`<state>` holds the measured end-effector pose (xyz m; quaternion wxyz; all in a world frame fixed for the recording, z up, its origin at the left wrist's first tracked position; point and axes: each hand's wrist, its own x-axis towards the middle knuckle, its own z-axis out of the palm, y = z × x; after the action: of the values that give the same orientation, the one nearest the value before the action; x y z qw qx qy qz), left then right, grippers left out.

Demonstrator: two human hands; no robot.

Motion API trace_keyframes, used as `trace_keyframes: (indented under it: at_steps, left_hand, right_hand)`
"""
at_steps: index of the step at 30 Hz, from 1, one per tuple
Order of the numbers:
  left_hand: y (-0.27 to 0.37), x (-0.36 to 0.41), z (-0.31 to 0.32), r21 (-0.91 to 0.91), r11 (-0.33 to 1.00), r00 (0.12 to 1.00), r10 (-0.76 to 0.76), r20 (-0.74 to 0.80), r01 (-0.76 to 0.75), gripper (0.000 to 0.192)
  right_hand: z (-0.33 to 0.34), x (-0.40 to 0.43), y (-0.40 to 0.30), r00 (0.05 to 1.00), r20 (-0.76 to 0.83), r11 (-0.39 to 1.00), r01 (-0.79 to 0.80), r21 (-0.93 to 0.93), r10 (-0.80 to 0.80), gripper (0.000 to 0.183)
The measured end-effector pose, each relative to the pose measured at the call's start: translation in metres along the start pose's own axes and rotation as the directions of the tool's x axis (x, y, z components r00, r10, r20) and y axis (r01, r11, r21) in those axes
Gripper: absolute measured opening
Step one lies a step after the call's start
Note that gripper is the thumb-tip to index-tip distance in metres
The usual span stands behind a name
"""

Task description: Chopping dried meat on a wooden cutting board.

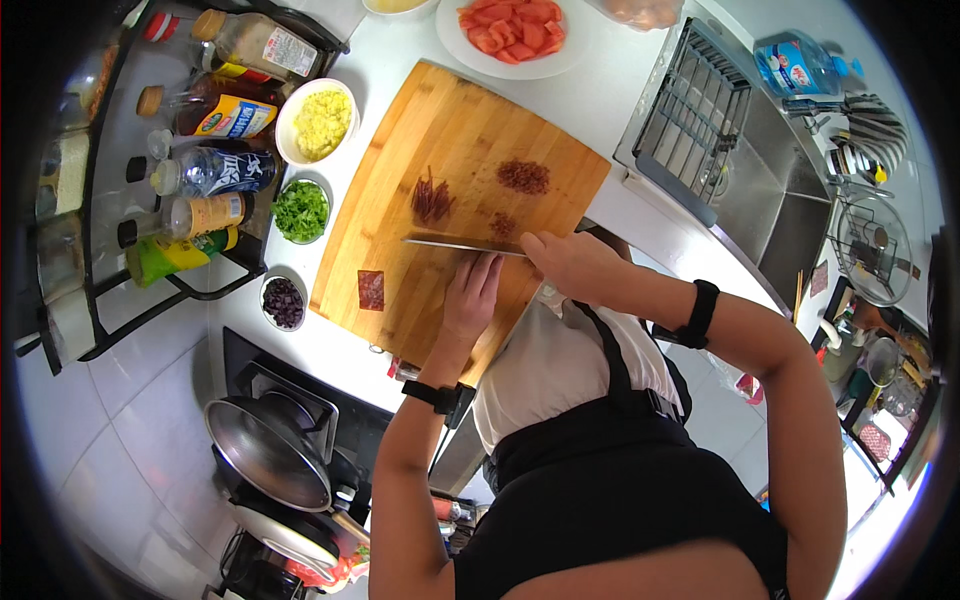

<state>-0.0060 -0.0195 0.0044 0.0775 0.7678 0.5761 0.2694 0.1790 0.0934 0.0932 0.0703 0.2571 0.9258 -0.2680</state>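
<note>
My right hand (574, 262) grips a kitchen knife (465, 244) whose blade lies across the wooden cutting board (390, 157). Close against the blade, my left hand (472, 292) rests on the board with its fingers together; whether anything is under the fingertips is hidden. Beyond the knife are dark red strips (432, 201), apparently cured meat, a pile of finely chopped red bits (523, 177) and a smaller pile (502, 223). A flat reddish slice (370, 290) lies to the left of my left hand.
Left of the board stand bowls of minced yellow food (322, 124), chopped greens (301, 211) and diced purple food (283, 303), beside a bottle rack (180, 281). A plate of cut tomatoes (514, 34) stands beyond; a sink (795, 225) is right, a wok (266, 450) lower left.
</note>
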Motion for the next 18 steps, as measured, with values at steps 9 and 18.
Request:
trace_keyframes:
  at_steps: [9, 18]
  left_hand:
    - [-0.004, -0.008, 0.004, 0.083, 0.996, 0.999, 0.031, -0.038, -0.028, 0.024]
    - [-0.006, -0.011, 0.005, 0.099, 0.991, 0.993, 0.099, -0.072, -0.091, 0.024]
  right_hand:
    - [-0.005, -0.006, -0.011, 1.0, -0.023, 0.998, -0.004, -0.059, 0.003, 0.028]
    - [0.002, 0.002, -0.019, 0.993, -0.112, 0.992, 0.007, -0.123, -0.021, 0.023]
